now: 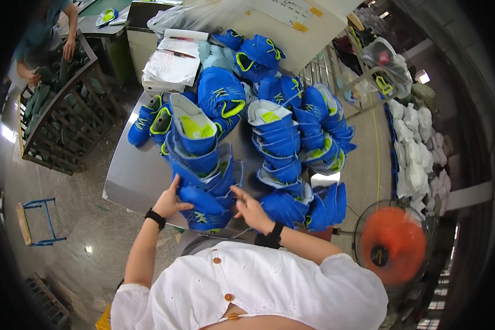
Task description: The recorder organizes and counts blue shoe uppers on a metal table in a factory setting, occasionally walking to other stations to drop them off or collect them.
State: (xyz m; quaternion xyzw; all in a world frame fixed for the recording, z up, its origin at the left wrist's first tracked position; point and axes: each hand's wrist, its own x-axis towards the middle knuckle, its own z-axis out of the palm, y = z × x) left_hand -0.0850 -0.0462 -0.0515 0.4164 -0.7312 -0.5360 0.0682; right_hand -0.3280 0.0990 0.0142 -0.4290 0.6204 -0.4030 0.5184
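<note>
My left hand (171,201) has its thumb and fingers apart and touches the left side of a stack of blue shoe uppers (195,132) with yellow-green linings. My right hand (249,209) is at the stack's right side, fingers partly stretched out and apart. Between the two hands, at the table's near edge, lies a blue upper (202,210) with yellow-green lacing marks. Neither hand is closed round anything that I can see. Right of them rises a second stack of blue uppers (276,144), with more uppers (283,207) lying at its near end.
The metal table (127,179) carries several more blue shoes (221,94) and a paper pad with pens (173,59). An orange-bladed fan (391,242) stands close on the right. At far left, a person's hand (33,78) reaches into a slatted rack (71,118). A stool frame (41,223) stands on the floor.
</note>
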